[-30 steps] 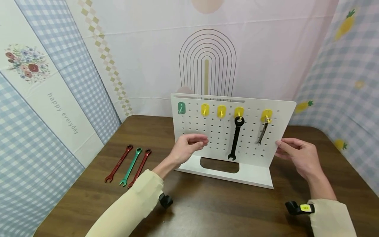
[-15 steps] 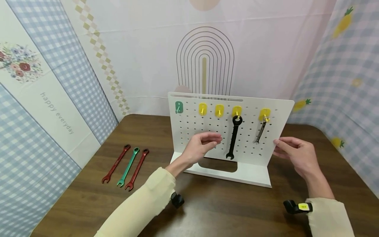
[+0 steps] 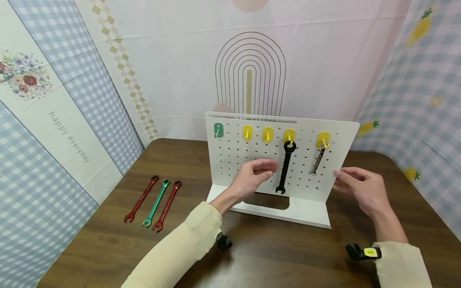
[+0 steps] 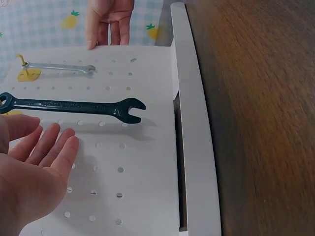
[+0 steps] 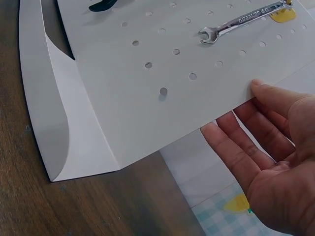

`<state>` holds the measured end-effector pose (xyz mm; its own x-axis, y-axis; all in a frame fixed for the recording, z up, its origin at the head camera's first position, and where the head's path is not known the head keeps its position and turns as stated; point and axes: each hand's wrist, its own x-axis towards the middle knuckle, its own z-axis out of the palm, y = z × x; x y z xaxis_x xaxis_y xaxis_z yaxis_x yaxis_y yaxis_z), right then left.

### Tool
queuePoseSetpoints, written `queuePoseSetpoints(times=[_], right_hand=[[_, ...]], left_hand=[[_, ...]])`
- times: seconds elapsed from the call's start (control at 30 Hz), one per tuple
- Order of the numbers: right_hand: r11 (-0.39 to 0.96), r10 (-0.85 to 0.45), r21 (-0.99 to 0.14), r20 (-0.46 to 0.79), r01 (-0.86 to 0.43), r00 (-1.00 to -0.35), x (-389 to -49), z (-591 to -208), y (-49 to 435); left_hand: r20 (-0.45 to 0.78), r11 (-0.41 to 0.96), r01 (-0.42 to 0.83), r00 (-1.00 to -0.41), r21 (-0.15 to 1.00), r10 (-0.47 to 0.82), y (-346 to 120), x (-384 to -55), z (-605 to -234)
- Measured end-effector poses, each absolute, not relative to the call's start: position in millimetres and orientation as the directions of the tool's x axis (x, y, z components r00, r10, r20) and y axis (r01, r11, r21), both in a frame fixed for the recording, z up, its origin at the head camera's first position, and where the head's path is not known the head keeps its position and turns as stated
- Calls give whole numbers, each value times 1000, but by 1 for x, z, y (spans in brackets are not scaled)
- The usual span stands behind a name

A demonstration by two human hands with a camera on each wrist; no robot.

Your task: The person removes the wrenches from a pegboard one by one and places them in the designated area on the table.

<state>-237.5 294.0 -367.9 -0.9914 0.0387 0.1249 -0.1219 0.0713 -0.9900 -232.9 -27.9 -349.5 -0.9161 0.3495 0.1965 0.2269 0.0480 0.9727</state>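
The left hand point(image 3: 253, 176), fingers relaxed and holding nothing, hovers before the white pegboard point(image 3: 230, 150), just left of a black wrench point(image 3: 285, 168). The wrench hangs from a yellow hook point(image 3: 289, 134), long axis near upright, lower end leaning slightly left; the left hand is the nearer one, with nothing seen between. The right hand point(image 3: 364, 190) pinches the pegboard's right edge. A silver wrench point(image 3: 318, 161) hangs between black wrench and right hand. Well left, three wrenches point(image 3: 156, 203) lie on the tabletop point(image 3: 273, 256).
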Motion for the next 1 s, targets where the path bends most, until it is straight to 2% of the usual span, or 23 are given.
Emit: queuePoseSetpoints(times=[0.27,1.0], right_hand=[[89,47,-990,113,-108,-992,-236,-369,295],[105,48,-990,101,-96,-994,-237,-367,294]], left_hand=[[191,90,235,-918,968,348,-22,-235,-350],[185,-5,195,-921,981,344,-4,-240,-351]])
